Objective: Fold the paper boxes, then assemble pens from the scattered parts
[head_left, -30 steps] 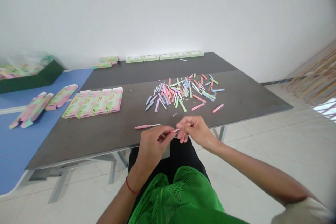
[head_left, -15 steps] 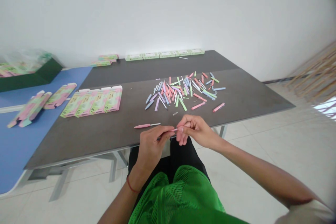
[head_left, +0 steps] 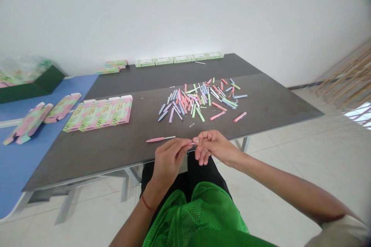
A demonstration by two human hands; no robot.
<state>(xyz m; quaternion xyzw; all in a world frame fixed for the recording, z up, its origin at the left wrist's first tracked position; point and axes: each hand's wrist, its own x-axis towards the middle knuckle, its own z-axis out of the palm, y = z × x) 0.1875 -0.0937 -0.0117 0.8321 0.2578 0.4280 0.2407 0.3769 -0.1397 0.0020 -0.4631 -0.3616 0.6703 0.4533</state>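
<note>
My left hand [head_left: 173, 154] pinches a small pale pink pen part [head_left: 191, 143] at the table's front edge; most of it is hidden by fingers. My right hand [head_left: 213, 147] meets it from the other side, thumb and forefinger closed on its end, other fingers curled loosely below. Just beyond my left hand lies a pink pen barrel [head_left: 155, 139] with a white refill sticking out of it. A small clear piece [head_left: 191, 125] rests farther off. Behind it spreads a loose pile of pen parts [head_left: 199, 100] in pink, green, blue and purple, with white refills.
Several flat pink-green boxes [head_left: 106, 112] lie in a row at left. More boxes [head_left: 179, 59] line the wall side. On the blue table [head_left: 17, 166] are folded cartons [head_left: 29, 122] and a dark green bin [head_left: 43, 83]. The dark table [head_left: 121, 150] ends just before my lap.
The right hand's thumb and forefinger have shifted slightly at the pink part, and its lower fingers have dropped a little. The camera view has turned slightly; things on the table stay put.
</note>
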